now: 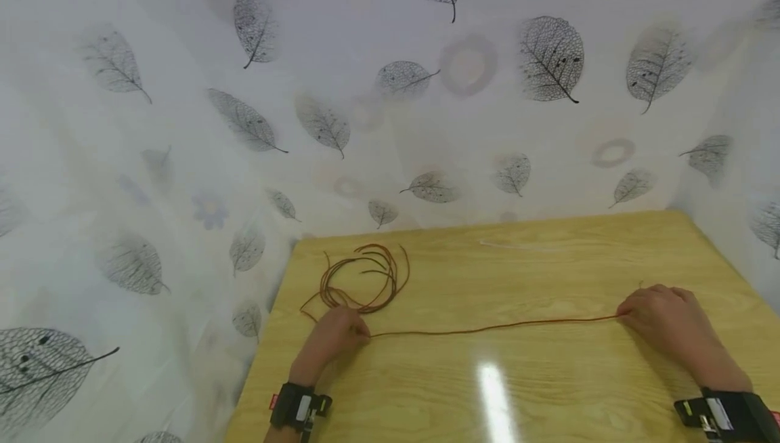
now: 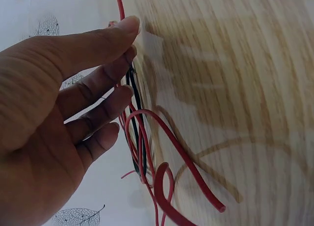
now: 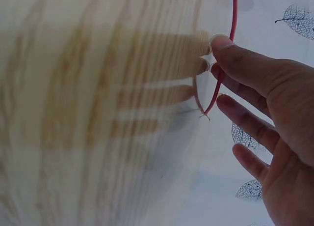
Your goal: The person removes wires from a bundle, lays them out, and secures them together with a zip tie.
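Note:
A thin red wire point(image 1: 518, 324) runs almost straight across the table between my two hands. My left hand point(image 1: 335, 334) pinches it between thumb and index finger, the other fingers loosely bent. Just behind that hand lies a loose coil point(image 1: 369, 309) of red and dark wires, with several ends sticking out. One cut red end point(image 2: 211, 196) curves below the left fingers in the left wrist view. At the far right, my right hand point(image 1: 670, 321) pinches the wire near its other end between thumb and index finger. The frayed tip point(image 3: 205, 115) pokes out past those fingers, close over the table.
A light wood-grain table point(image 1: 548, 389) carries everything, with a bright reflection near its front. A thin pale strip point(image 1: 506, 246) lies toward the back. White leaf-print sheeting point(image 1: 365, 145) surrounds the table behind and at both sides. Each wrist wears a black strap with a small device.

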Available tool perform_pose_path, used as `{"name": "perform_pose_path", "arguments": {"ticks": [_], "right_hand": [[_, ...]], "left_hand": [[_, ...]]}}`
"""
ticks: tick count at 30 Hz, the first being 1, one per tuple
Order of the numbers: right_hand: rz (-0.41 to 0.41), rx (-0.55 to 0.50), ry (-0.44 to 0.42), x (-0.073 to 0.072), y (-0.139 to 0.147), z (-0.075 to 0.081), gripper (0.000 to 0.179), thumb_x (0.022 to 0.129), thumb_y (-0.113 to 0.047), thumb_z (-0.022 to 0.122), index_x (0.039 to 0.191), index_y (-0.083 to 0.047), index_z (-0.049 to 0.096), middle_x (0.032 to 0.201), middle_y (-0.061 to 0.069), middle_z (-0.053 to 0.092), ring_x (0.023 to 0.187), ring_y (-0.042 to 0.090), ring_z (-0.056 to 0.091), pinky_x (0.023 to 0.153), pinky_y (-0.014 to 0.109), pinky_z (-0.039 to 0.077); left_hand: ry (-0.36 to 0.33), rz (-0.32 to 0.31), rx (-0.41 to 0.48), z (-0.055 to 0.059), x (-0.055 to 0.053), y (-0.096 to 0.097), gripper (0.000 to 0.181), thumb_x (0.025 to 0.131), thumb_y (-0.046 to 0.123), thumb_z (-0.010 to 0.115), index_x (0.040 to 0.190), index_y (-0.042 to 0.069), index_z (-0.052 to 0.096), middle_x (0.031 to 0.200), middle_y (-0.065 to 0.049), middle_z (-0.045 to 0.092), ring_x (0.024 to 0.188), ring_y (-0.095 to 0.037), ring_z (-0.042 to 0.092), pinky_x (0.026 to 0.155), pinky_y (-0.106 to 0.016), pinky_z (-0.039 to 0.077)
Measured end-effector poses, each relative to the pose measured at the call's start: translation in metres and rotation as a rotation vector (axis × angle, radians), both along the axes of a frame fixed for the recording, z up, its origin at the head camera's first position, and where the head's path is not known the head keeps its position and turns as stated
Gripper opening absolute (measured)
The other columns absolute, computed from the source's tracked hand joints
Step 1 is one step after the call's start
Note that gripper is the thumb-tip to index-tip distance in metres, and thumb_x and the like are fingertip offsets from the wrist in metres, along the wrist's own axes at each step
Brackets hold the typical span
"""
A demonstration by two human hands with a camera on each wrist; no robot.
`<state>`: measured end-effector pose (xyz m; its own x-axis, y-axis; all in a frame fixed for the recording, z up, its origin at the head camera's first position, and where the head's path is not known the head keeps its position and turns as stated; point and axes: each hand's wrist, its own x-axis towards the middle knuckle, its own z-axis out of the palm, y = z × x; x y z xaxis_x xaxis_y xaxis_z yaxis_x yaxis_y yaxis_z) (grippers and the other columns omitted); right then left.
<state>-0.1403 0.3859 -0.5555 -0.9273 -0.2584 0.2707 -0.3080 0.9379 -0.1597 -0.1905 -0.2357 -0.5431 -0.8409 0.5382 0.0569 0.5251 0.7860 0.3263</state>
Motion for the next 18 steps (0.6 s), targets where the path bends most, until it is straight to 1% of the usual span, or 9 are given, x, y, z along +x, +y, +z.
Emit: {"name": "perform_pose_path", "arguments": {"ticks": [3,4,8,10,14,18], "right_hand": [[-0.007,-0.035,-0.018,0.002,0.002,-0.001,0.021,0.073,-0.022,0.090,0.082,-0.035,0.077,0.097,0.000,0.075,0.098,0.040,0.064,0.081,0.067,0.041],[-0.008,-0.044,-0.022,0.001,0.002,0.000,0.021,0.074,-0.021,0.090,0.083,-0.035,0.077,0.100,0.002,0.076,0.098,0.040,0.064,0.081,0.067,0.041],[-0.004,-0.076,-0.064,0.001,-0.003,0.001,0.018,0.079,-0.017,0.085,0.091,-0.029,0.078,0.110,0.010,0.074,0.103,0.043,0.060,0.082,0.068,0.039],[0.005,-0.083,-0.063,0.002,-0.007,0.000,0.019,0.079,-0.016,0.084,0.095,-0.026,0.079,0.111,0.010,0.073,0.104,0.042,0.059,0.082,0.066,0.041],[0.037,-0.083,-0.011,0.005,-0.015,-0.002,0.020,0.076,-0.014,0.082,0.093,-0.023,0.078,0.109,0.010,0.073,0.102,0.041,0.059,0.079,0.065,0.044],[0.066,-0.104,0.054,0.004,-0.022,0.000,0.018,0.076,-0.012,0.082,0.091,-0.021,0.078,0.107,0.010,0.073,0.100,0.039,0.059,0.076,0.063,0.045]], "left_hand": [[-0.019,-0.012,0.021,0.000,0.003,-0.001,0.009,0.081,0.018,0.087,0.086,0.022,0.081,0.084,0.017,0.073,0.085,-0.008,0.065,0.084,-0.034,0.054],[-0.028,-0.017,0.026,0.001,0.002,0.001,0.009,0.081,0.018,0.087,0.087,0.022,0.081,0.084,0.017,0.073,0.085,-0.008,0.066,0.084,-0.034,0.055],[-0.071,-0.020,0.033,0.008,0.000,0.006,0.010,0.082,0.018,0.087,0.089,0.021,0.080,0.085,0.016,0.072,0.084,-0.006,0.064,0.081,-0.033,0.055],[-0.106,-0.017,0.036,0.010,-0.001,0.008,0.010,0.082,0.020,0.087,0.089,0.021,0.079,0.085,0.017,0.071,0.083,-0.004,0.063,0.080,-0.032,0.055],[-0.162,-0.004,0.039,0.011,-0.003,0.011,0.009,0.085,0.026,0.085,0.090,0.021,0.079,0.085,0.018,0.069,0.081,-0.002,0.062,0.078,-0.029,0.054],[-0.152,0.029,0.026,0.011,-0.005,0.014,0.008,0.090,0.031,0.081,0.090,0.024,0.077,0.086,0.018,0.067,0.081,-0.002,0.062,0.075,-0.029,0.054]]}}
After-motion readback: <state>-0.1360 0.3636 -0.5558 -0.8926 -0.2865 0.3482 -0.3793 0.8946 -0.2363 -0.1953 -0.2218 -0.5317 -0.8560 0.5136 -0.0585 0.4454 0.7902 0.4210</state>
